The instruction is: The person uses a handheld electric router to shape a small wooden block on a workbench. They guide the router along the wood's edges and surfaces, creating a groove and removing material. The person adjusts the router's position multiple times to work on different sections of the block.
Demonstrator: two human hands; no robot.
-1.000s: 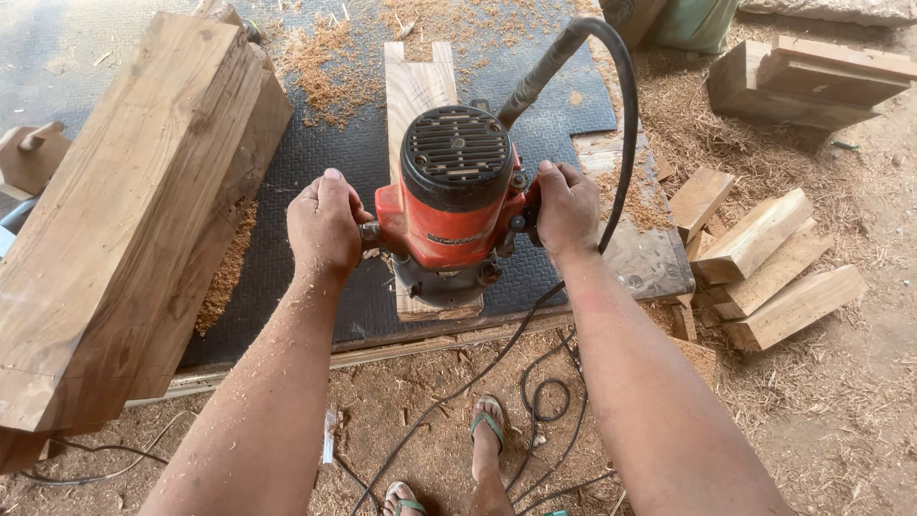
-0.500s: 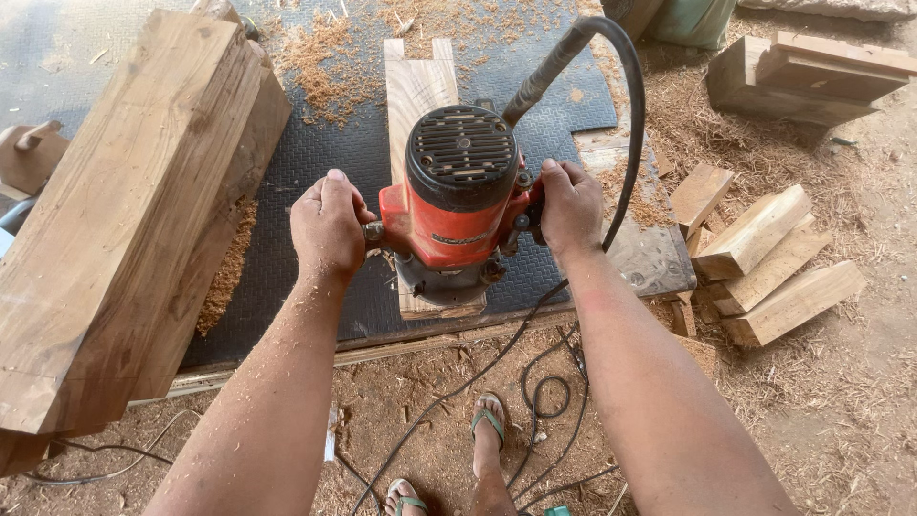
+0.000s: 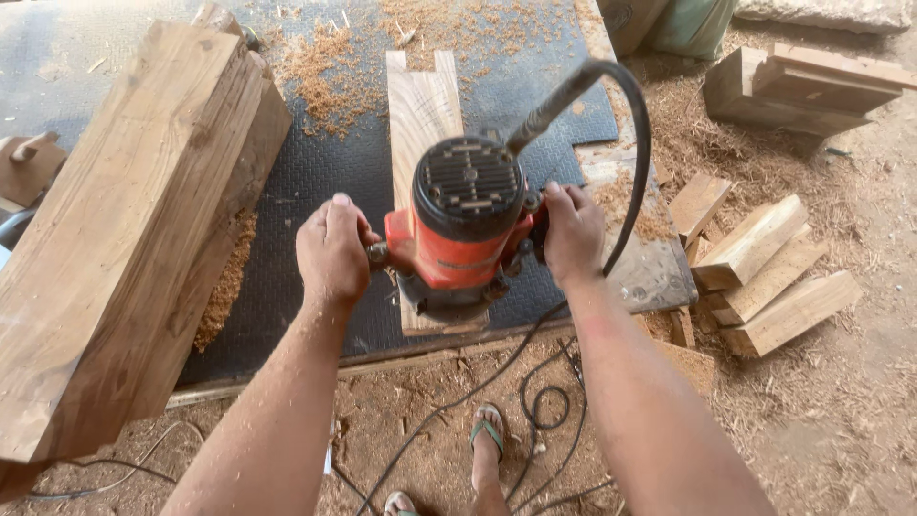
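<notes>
A red router with a black vented top (image 3: 465, 225) stands on the near end of a narrow wooden board (image 3: 420, 110) that lies on a black rubber mat (image 3: 315, 172). My left hand (image 3: 331, 250) grips the router's left handle. My right hand (image 3: 571, 232) grips its right handle. A thick black cable (image 3: 630, 134) arcs from the router's top over to the right and down. Wood shavings (image 3: 325, 62) lie scattered on the mat beyond the board.
A large thick wooden beam (image 3: 124, 229) lies at the left on the mat. Short wood offcuts (image 3: 764, 268) are piled on the sawdust floor at the right, more blocks (image 3: 802, 86) farther back. Cables (image 3: 535, 411) and my sandalled foot (image 3: 487, 435) are below the bench edge.
The router and both hands have stayed at the near end of the board, shifting only slightly; the view sits a little differently.
</notes>
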